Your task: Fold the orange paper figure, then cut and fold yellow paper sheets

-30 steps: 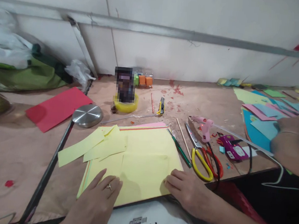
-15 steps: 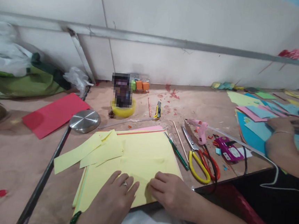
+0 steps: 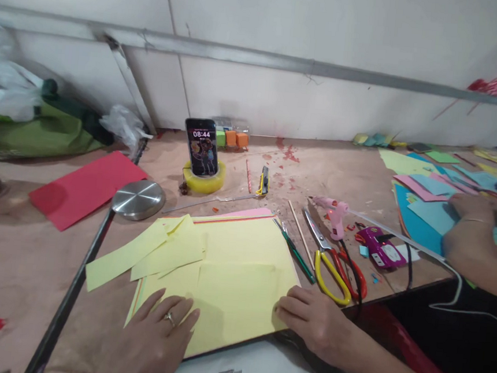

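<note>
A stack of large yellow sheets (image 3: 244,238) lies at the table's front edge, with orange and pink sheets showing under it. On top rests a smaller yellow piece (image 3: 237,293), flat, between my hands. My left hand (image 3: 160,329), wearing a ring, lies with spread fingers on the stack's lower left part and holds nothing. At the lower right corner, my right hand (image 3: 315,320) has its fingers pressed together on the paper; whether they grip anything is hidden. Several cut yellow strips (image 3: 151,250) overlap the stack's upper left corner.
Green-handled scissors (image 3: 298,257), a thin stick (image 3: 300,233), large red-and-yellow scissors (image 3: 332,275) and a pink glue gun (image 3: 336,217) lie right of the stack. A phone (image 3: 202,150) stands in a yellow tape roll (image 3: 205,181). Another person's hand (image 3: 474,223) works at far right.
My left hand has moved left and my right hand right, so they are farther apart. The smaller yellow piece between them shows more fully. The phone's screen is now readable.
</note>
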Action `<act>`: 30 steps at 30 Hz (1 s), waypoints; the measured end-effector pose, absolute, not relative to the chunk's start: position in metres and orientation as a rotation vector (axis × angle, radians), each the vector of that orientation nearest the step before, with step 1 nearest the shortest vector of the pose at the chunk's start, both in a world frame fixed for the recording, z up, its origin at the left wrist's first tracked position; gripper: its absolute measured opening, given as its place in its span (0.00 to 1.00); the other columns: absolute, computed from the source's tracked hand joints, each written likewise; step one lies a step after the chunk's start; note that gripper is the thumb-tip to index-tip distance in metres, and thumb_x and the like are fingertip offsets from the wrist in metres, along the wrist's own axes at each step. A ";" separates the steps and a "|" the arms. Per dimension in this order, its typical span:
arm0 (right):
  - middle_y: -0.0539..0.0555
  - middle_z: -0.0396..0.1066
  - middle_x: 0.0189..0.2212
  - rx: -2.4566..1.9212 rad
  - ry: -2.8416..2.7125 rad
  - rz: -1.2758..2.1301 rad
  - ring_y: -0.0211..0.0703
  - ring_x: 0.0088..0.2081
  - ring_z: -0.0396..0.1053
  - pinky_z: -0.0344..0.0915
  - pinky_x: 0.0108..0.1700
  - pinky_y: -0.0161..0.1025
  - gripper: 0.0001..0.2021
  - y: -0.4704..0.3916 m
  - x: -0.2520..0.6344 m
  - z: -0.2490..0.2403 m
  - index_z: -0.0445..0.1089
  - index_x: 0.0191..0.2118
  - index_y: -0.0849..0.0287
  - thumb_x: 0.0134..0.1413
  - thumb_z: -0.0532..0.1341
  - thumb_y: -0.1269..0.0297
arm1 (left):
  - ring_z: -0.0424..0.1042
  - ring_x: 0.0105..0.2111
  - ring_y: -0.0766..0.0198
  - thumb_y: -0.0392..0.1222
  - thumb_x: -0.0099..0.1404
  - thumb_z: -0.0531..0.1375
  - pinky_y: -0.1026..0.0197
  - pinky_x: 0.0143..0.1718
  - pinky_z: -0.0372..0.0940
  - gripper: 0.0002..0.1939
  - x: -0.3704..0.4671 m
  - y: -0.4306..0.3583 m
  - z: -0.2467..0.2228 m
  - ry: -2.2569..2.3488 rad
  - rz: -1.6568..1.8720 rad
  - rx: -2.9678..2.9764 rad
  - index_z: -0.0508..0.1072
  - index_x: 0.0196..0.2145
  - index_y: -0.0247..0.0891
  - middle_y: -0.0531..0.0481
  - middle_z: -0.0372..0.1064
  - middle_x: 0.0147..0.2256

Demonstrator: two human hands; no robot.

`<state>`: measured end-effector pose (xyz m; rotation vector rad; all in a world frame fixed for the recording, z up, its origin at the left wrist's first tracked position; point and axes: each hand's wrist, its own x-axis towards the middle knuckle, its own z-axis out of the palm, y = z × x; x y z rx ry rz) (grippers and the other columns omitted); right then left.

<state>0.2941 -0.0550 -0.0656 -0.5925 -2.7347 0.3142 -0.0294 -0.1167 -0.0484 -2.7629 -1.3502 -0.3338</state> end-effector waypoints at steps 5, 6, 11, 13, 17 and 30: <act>0.56 0.69 0.29 -0.640 -2.692 0.300 0.42 0.32 0.62 0.62 0.33 0.38 0.17 -0.053 0.281 -0.058 0.69 0.35 0.62 0.67 0.45 0.75 | 0.72 0.38 0.59 0.31 0.66 0.49 0.53 0.47 0.61 0.14 -0.020 -0.116 -0.044 -1.418 -0.439 -2.757 0.73 0.39 0.41 0.51 0.76 0.39; 0.56 0.69 0.30 -0.621 -2.704 0.294 0.42 0.33 0.62 0.63 0.34 0.38 0.16 -0.053 0.273 -0.055 0.69 0.36 0.62 0.67 0.45 0.76 | 0.72 0.40 0.59 0.31 0.66 0.49 0.53 0.48 0.61 0.14 -0.014 -0.115 -0.044 -1.406 -0.484 -2.763 0.73 0.39 0.41 0.50 0.76 0.40; 0.56 0.70 0.34 -0.403 -2.884 0.299 0.44 0.35 0.61 0.65 0.36 0.40 0.09 -0.051 0.230 -0.054 0.69 0.41 0.64 0.66 0.52 0.71 | 0.71 0.42 0.59 0.34 0.67 0.51 0.53 0.51 0.59 0.12 0.010 -0.111 -0.056 -1.347 -0.589 -2.747 0.72 0.45 0.38 0.49 0.76 0.41; 0.55 0.69 0.33 -0.387 -2.936 0.281 0.44 0.34 0.60 0.64 0.34 0.40 0.08 -0.050 0.226 -0.057 0.69 0.40 0.64 0.65 0.54 0.69 | 0.72 0.41 0.59 0.34 0.67 0.52 0.52 0.51 0.60 0.11 0.010 -0.110 -0.060 -1.382 -0.572 -2.735 0.73 0.42 0.39 0.50 0.76 0.39; 0.55 0.69 0.33 -0.452 -2.936 0.250 0.44 0.34 0.61 0.63 0.34 0.39 0.08 -0.049 0.241 -0.060 0.69 0.41 0.63 0.66 0.53 0.69 | 0.72 0.42 0.59 0.30 0.66 0.51 0.50 0.53 0.59 0.13 -0.006 -0.113 -0.059 -1.433 -0.503 -2.745 0.73 0.41 0.41 0.51 0.76 0.39; 0.61 0.72 0.43 -0.943 -2.517 0.235 0.49 0.44 0.67 0.69 0.42 0.46 0.10 -0.033 0.259 -0.060 0.67 0.45 0.60 0.60 0.54 0.74 | 0.73 0.43 0.55 0.32 0.59 0.56 0.56 0.40 0.70 0.14 -0.015 -0.092 -0.053 -1.628 -0.527 -2.751 0.71 0.42 0.41 0.44 0.73 0.44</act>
